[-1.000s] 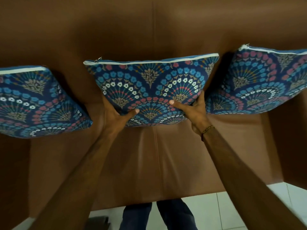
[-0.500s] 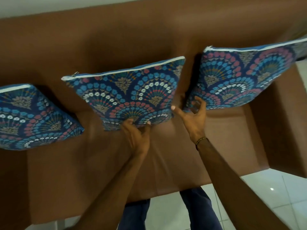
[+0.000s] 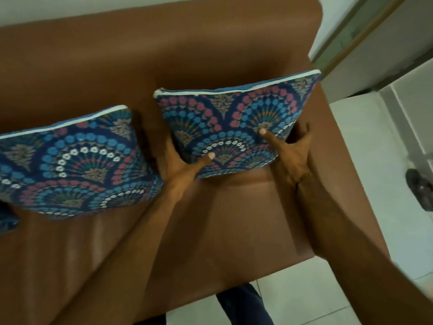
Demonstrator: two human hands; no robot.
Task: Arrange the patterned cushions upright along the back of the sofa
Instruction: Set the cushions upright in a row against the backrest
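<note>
A brown leather sofa (image 3: 210,50) fills the view. Against its back, at the right end, stands the right patterned cushion (image 3: 234,120), blue with pink and white fan motifs and a white top edge. My left hand (image 3: 185,165) grips its lower left corner, thumb on the front face. My right hand (image 3: 290,151) grips its lower right corner beside the armrest, thumb on the front. The middle cushion (image 3: 77,163) leans upright against the back to the left, untouched. A sliver of a third cushion (image 3: 7,221) shows at the left edge.
White floor tiles (image 3: 365,160) lie right of the sofa, with a dark object (image 3: 419,188) on them. A wall and a door frame (image 3: 365,31) stand behind at the right. My legs (image 3: 243,306) are at the seat's front edge.
Both hands left the middle cushion and moved right to the right cushion, now gripping its lower corners. The view swung right, so the left cushion is almost out of frame.
</note>
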